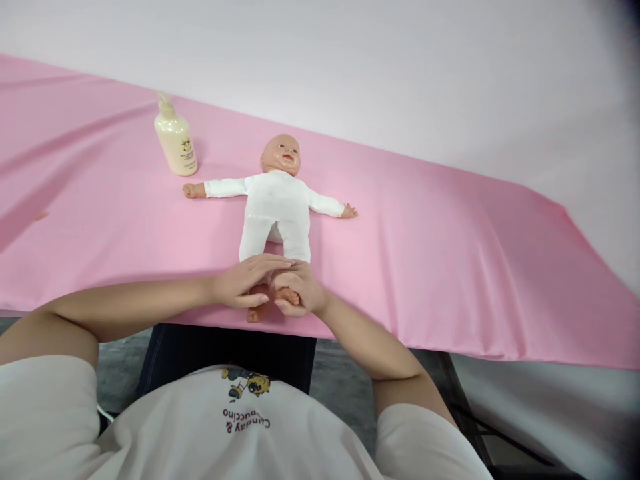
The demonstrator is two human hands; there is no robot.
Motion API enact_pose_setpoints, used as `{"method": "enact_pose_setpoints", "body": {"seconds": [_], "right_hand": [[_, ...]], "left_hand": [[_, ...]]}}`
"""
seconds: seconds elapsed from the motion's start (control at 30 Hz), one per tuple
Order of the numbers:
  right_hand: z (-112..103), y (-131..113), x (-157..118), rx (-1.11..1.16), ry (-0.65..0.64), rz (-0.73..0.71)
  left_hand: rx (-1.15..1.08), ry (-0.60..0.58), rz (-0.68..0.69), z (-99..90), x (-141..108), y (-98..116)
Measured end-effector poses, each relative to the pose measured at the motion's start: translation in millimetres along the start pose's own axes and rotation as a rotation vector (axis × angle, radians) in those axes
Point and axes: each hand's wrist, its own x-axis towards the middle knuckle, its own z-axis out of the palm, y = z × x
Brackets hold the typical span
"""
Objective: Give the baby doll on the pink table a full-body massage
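We are rubbing baby doll feet: left hand cupping over, right hand gripping foot. Next needing gentle strokes; lotion bottle standing well apart on table.

At the bottom centre of the frame, the person's white T-shirt carries a small cartoon print and two lines of dark red lettering, seen upside down from the head camera; the words cannot be made out with certainty, though the longer line looks like "Cappuccino" and the other ends in "&"

In the upper left, the cream pump bottle standing on the pink cloth has a small dark emblem and several lines of fine print on its front, all too small to read

No other text, number or sign can be read
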Motion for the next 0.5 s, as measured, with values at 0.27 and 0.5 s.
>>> {"method": "enact_pose_setpoints", "body": {"seconds": [0.27, 0.5], "right_hand": [[-1.1, -2.7, 5.1, 0.163, -0.174, 0.071], [3.8, -3.6, 7.0, 0.346, -0.431, 0.204]], "left_hand": [[0.101, 0.113, -0.046, -7.7, 3.0, -8.8], [0.214, 0.224, -0.223, -26.8, 13.0, -47.3]]}}
